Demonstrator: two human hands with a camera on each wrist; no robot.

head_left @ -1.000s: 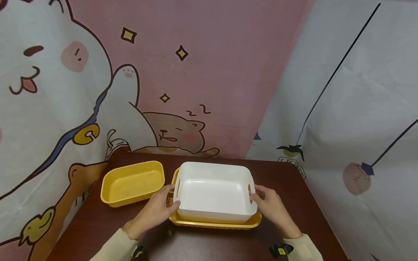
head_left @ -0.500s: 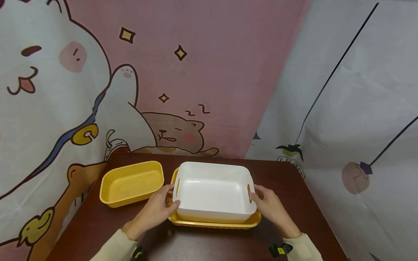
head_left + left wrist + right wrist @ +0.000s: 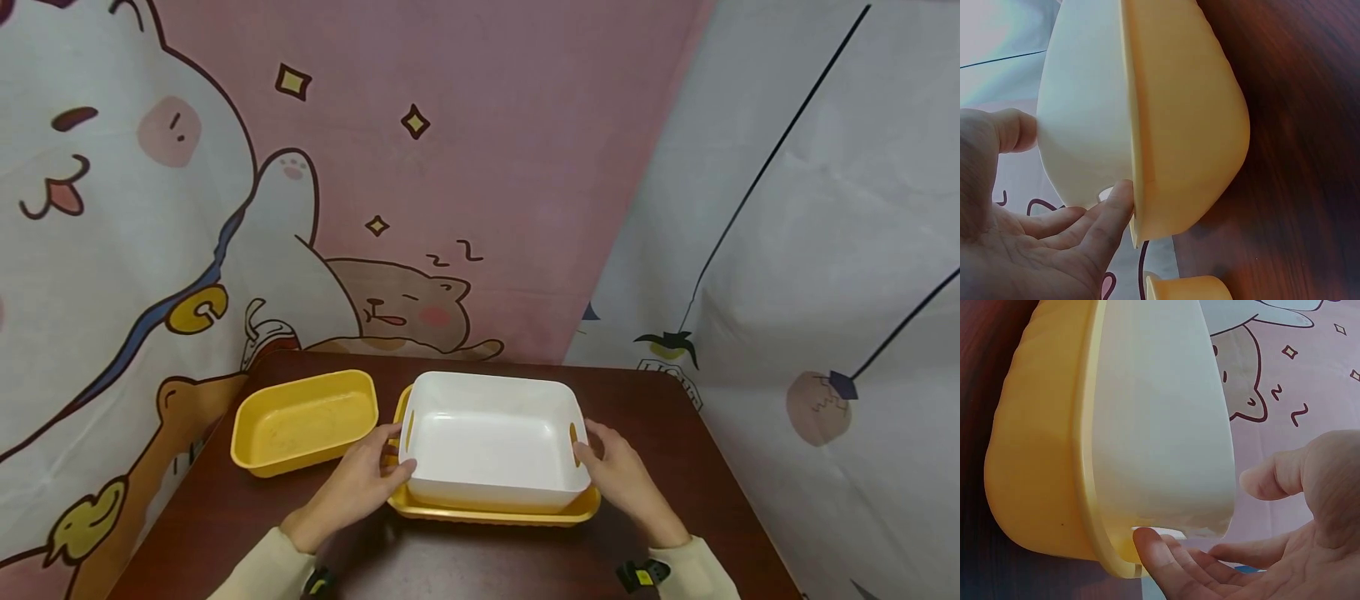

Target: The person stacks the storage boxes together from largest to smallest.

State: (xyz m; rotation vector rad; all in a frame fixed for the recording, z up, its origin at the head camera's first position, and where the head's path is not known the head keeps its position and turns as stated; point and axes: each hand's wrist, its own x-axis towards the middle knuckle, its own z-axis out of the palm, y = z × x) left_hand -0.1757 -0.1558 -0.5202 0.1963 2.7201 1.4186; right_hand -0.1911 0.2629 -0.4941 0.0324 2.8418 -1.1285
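A white plastic basin with a slot handle at each end sits inside a larger yellow basin on the table. My left hand is at the white basin's left end, its thumb by the near corner and its fairly straight fingers touching the end wall near the slot, as the left wrist view shows. At the other end is my right hand. In the right wrist view its thumb stands apart from the white wall, while the fingertips lie by the slot. Neither hand curls round the basin.
A second, smaller yellow basin stands to the left, close to the left hand. Dark reddish-brown table surrounds the basins. Behind it and along the sides hangs a printed cartoon cloth.
The right thumb, earlier at the slot's edge, has shifted very slightly. Both basins and the left hand keep their places.
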